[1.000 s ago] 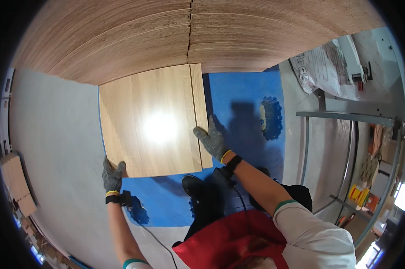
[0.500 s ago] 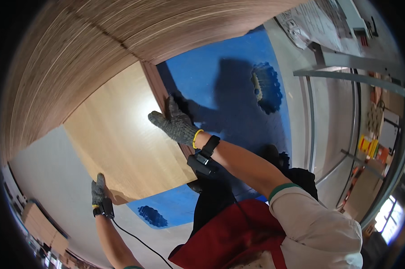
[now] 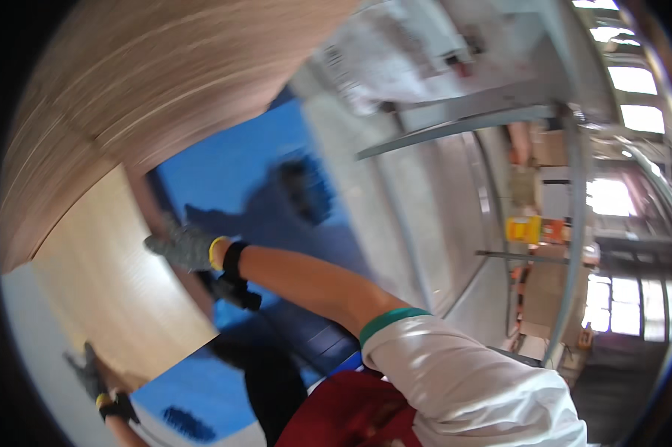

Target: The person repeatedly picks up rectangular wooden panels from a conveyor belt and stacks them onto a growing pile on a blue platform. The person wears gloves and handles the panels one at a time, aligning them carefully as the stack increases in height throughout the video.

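Observation:
A pale wooden panel [image 3: 105, 261] lies at the left, edged by a reddish-brown strip on its right side and meeting a large wood-grain board [image 3: 179, 82] at its far end. My right hand [image 3: 183, 247], in a grey knit glove with a yellow cuff, grips the panel's right edge, its digits reaching onto the pale face. Beside the panel's near left edge is my left hand [image 3: 90, 376], also gloved, with thumb and fingers apart. Motion blur hides the exact contact there. Dark devices are strapped to both wrists.
Beneath the panel spreads a blue sheet [image 3: 239, 145] with dark ragged patches. A grey metal frame [image 3: 455, 130] stands to the right, with a plastic-wrapped item [image 3: 392, 56] behind it. Farther right are boxes, including a yellow one [image 3: 523, 229], and bright windows.
The view has swung right, shifting the panel, boards and both hands leftward in the picture and bringing more of the right side into sight. My right hand stays at the panel's edge.

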The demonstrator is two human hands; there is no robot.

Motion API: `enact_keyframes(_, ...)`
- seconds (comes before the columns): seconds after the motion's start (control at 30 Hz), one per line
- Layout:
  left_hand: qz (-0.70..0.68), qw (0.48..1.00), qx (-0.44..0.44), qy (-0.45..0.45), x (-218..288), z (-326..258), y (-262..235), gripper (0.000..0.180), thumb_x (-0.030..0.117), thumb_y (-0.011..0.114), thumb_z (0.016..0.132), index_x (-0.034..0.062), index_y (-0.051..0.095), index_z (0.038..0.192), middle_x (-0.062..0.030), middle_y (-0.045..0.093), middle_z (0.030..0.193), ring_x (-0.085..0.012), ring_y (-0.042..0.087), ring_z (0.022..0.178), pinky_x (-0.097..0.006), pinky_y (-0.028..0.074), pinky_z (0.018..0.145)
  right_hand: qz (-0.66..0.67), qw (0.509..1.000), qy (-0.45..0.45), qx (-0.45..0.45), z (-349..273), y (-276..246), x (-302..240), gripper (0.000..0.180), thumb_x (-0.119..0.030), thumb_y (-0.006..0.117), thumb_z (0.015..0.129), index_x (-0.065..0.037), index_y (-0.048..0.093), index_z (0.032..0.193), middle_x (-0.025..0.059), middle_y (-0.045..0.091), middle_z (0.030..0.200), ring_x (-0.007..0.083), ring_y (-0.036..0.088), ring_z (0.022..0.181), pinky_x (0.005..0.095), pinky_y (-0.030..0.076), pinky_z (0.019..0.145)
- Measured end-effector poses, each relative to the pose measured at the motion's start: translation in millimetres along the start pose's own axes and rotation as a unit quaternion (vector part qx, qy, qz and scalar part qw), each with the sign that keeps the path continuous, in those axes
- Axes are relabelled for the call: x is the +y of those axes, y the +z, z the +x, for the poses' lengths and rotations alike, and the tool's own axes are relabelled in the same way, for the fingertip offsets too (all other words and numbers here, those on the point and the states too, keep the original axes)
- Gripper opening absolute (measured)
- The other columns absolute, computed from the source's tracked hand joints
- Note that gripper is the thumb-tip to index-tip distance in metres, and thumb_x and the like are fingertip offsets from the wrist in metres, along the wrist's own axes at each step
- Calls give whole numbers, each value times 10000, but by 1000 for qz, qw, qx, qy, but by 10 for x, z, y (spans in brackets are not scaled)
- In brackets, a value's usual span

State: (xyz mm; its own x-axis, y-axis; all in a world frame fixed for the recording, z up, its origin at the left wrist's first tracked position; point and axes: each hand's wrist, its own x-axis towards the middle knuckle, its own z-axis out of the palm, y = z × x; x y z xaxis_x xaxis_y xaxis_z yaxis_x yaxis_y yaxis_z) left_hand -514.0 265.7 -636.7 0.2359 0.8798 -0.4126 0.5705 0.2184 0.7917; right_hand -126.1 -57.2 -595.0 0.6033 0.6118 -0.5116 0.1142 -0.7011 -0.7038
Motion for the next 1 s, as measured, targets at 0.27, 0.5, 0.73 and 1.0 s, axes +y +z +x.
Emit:
enact_keyframes(0.27, 72, 968, -73, 230, 824, -2570, 1138, 632, 238, 553, 987, 64, 261, 1520, -138, 293, 1561, -256, 322, 1412, -364, 281, 1148, 405, 847, -280, 199, -3454, -3394, 1068, 506, -335, 559, 958, -25, 477, 1350, 134, 561, 1310, 269, 518, 1231, 436, 386, 1087)
enact_keyframes(0.5, -38, 897, -292, 329, 2507, -5646, 1629, 354, 73, 589, 930, -29, 570, 1267, -133, 633, 1208, -207, 603, 1105, -326, 469, 974, 714, 579, -348, 184, -5208, -6196, 1280, 790, -551, 598, 894, 101, 448, 1314, 256, 532, 1307, 366, 549, 1168, 441, 438, 1031)
enact_keyframes(0.73, -164, 793, -506, 298, 3290, -7475, 2583, 460, 135, 618, 945, -10, 484, 1361, -142, 591, 1279, -200, 561, 1202, -325, 455, 1009, 490, 750, -262, 359, -5895, -5797, 1551, 395, -263, 561, 967, 40, 545, 1221, 156, 663, 1102, 294, 651, 962, 396, 511, 925)
enact_keyframes(1.0, -272, 739, -538, 300, 3214, -8857, 3461, 605, 309, 680, 901, -19, 469, 1365, -152, 592, 1268, -212, 571, 1141, -345, 448, 992, 691, 669, -241, 130, -6763, -3587, 1920, 414, -336, 568, 969, -32, 553, 1249, 138, 639, 1157, 276, 612, 1057, 414, 503, 931)
